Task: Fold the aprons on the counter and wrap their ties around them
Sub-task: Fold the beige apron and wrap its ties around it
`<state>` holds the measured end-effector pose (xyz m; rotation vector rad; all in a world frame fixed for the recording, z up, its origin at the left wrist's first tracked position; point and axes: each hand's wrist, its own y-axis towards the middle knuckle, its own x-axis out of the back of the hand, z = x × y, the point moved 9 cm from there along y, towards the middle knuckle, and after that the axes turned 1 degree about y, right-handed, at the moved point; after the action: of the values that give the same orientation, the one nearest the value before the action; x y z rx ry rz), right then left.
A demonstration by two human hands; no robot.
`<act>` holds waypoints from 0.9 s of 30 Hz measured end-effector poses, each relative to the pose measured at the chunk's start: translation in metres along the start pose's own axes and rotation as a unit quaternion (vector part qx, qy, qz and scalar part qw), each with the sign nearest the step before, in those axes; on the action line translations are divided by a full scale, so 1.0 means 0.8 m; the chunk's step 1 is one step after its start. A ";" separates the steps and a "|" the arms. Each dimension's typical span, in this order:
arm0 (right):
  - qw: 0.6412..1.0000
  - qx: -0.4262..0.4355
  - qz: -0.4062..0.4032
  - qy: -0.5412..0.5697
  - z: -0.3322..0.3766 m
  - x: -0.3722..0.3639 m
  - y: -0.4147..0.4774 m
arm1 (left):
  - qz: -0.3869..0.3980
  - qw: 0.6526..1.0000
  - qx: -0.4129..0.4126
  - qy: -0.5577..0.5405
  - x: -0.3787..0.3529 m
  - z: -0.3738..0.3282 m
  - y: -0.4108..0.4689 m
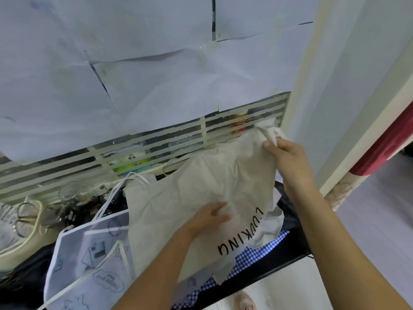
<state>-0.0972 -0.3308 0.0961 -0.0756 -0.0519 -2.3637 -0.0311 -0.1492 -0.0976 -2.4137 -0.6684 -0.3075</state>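
Near: left hand (pixel 210 217), fingers flat, presses the cream cloth apron with black COOKING lettering (pixel 178 198) | apron spreads from under it toward the right hand (pixel 288 157); looks light, limp, crease-prone | far: that hand pinches its bunched corner, a sensible hold

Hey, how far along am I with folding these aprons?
Early. Nothing looks finished: no folded, tied bundle shows. In hand: the beige apron, pressed down by your left hand while your right hand pinches its raised edge, seemingly a first fold. Left: finishing and wrapping it, then the printed apron, spread out near loose white ties, and the blue checked cloth underneath.
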 end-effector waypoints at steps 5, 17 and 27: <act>0.903 0.258 0.299 -0.171 0.060 -0.157 -0.111 | -0.049 0.950 0.076 -0.299 0.081 0.048 -0.067; 0.674 0.277 0.564 -0.389 -0.204 -0.278 -0.240 | -0.229 0.851 0.109 -0.461 0.164 0.165 -0.149; 0.590 0.356 0.455 -0.564 -0.272 -0.185 -0.190 | -0.425 0.887 0.175 -0.035 0.233 0.170 -0.151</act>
<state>-0.1069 -0.1325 -0.1333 -0.9430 -1.2338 -0.7965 0.0701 0.0895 -0.0767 -1.6724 -1.6465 -0.4022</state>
